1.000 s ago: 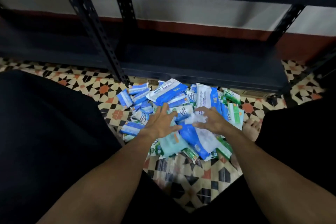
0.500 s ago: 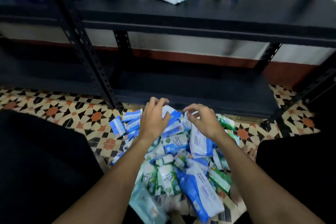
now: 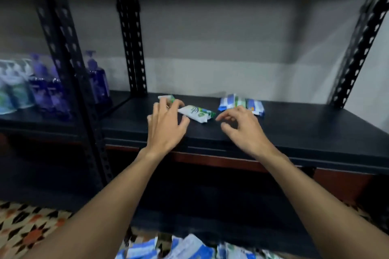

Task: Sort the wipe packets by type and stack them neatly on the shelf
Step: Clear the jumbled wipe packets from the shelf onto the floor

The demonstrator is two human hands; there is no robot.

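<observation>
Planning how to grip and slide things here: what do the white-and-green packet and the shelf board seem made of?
The white-and-green packet looks like soft printed plastic film, faintly glossy, judging by its creased, pinched end. The shelf board looks matte black, smooth and rigid: painted metal or coated board, which one the picture leaves open.

Left hand [image 3: 166,128], right hand [image 3: 242,130] over shelf [image 3: 305,128], white-green packet [image 3: 196,113] between

Centre frame: white-green wipe packet [image 3: 196,113] lies flat and skewed on black shelf [image 3: 294,130]. 2nd green-white packet [image 3: 166,97] up-left of it, partly hidden. Blue-white packets [image 3: 240,102] bunched right of centre, same shelf. Blue/white packet heap [image 3: 189,248] at bottom edge, blurred.
</observation>
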